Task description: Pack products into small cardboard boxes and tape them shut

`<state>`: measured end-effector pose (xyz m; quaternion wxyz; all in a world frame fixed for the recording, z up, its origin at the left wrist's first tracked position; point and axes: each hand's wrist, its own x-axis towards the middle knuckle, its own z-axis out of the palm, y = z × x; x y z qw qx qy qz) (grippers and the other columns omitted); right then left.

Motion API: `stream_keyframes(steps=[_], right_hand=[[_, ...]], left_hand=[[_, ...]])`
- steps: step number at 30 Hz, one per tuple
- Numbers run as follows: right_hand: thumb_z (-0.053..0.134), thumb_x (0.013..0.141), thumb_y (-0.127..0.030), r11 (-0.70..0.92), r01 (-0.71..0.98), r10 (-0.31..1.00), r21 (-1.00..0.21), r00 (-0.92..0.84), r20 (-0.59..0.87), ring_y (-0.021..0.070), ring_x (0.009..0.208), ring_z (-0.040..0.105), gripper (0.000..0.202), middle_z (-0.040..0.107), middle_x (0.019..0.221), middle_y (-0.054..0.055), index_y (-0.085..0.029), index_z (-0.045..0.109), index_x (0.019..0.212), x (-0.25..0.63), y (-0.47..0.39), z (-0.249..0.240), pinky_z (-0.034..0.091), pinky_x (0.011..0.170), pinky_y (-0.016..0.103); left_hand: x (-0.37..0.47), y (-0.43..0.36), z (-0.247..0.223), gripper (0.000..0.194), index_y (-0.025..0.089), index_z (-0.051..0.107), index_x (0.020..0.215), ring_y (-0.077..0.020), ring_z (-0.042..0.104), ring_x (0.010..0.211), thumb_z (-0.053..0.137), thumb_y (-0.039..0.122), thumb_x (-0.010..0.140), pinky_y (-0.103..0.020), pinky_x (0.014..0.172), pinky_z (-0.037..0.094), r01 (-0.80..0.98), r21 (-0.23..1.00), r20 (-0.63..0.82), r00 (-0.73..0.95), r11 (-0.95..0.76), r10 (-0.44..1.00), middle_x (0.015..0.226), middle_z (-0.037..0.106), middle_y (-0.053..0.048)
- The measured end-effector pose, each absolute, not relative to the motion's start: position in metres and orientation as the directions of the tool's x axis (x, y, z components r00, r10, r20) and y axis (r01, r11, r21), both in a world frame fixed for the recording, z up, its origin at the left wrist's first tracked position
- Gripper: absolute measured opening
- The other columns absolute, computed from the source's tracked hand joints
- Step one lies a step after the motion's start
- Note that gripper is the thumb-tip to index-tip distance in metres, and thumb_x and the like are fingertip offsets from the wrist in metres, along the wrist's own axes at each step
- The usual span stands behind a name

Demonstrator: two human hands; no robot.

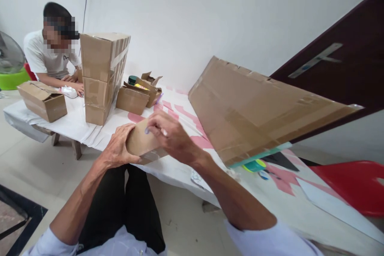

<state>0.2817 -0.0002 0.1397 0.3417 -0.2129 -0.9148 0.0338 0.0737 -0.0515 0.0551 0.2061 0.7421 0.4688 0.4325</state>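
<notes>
A small brown cardboard box is at the table's near edge, tilted, just above my knees. My left hand grips its left end, thumb along the near side and fingers over the far side. Over the box's top, my right hand is closed in a pinch on something small and whitish, too small to make out. Clear tape shows on the near side of the box. Beyond it stands a tall stack of taped cartons.
An open carton holds a dark green-lidded jar. Another carton lies at the left, near a seated person. A large cardboard panel leans at the right, beside a yellow-green tape roll and a red chair.
</notes>
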Motion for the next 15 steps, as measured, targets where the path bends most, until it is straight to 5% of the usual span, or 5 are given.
stream_keyframes(steps=[4,10,15], right_hand=[[0.055,0.101,-0.023,0.792,0.457,0.596,-0.404,-0.437,0.674,0.0169,0.079,0.060,0.011,0.064,0.087,0.001,-0.023,0.059,0.091,0.335,-0.004,0.153,0.049,0.075,0.031],[0.053,0.096,-0.035,0.448,0.694,0.836,-0.564,-0.103,0.538,0.0160,0.073,0.057,0.015,0.063,0.081,0.000,-0.022,0.058,0.091,0.472,0.006,0.102,0.046,0.070,0.029],[0.047,0.090,-0.029,0.120,0.807,0.936,-0.578,0.103,0.338,0.0182,0.078,0.059,0.010,0.064,0.083,0.003,-0.022,0.052,0.085,0.561,0.003,0.029,0.046,0.075,0.030]], left_hand=[[0.055,-0.054,0.053,0.099,0.021,0.050,0.148,-0.0416,0.050,0.143,0.094,0.043,0.062,-0.058,0.119,0.045,0.471,0.760,0.415,0.178,-0.448,0.892,0.155,0.051,-0.018],[0.012,-0.045,0.035,0.104,0.026,0.041,0.156,-0.0419,0.043,0.152,0.091,0.051,0.069,-0.055,0.113,0.055,0.452,0.869,0.191,0.065,-0.199,0.980,0.167,0.041,-0.013],[-0.010,-0.044,0.017,0.115,0.052,0.050,0.147,-0.0401,0.040,0.157,0.103,0.045,0.045,-0.050,0.112,0.058,0.313,0.944,0.119,-0.025,-0.105,0.993,0.167,0.047,0.007]])
